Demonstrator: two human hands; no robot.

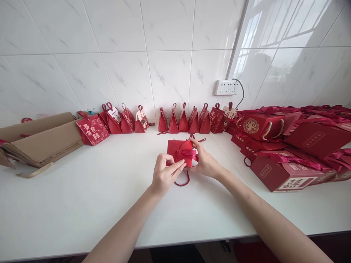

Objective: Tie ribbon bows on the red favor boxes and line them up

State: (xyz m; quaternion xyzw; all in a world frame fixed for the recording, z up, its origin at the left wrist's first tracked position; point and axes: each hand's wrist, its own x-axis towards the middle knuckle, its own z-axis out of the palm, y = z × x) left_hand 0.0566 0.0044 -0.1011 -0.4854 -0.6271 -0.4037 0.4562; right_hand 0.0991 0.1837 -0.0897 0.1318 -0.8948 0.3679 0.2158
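A small red gift box [174, 145] sits on the white table [109, 204] between my hands. Tied across its front is a magenta ribbon bow [187, 154], and a twisted dark-red cord handle [183, 184] loops out on the near side. My left hand [164, 173] is closed in a pinch at the bow's left side, fingertips on the ribbon. From the right, my right hand [204, 159] wraps the box's side, index finger along the far edge and thumb low near the front. Its palm hides the box's right end.
Several small red peaked boxes [173, 122] with loops line the tiled wall. At left, flattened brown cardboard [52, 142] lies beside a larger red box [93, 129]. Piled red gift boxes [290, 168] take up the right side. A white power strip [226, 87] hangs on the wall.
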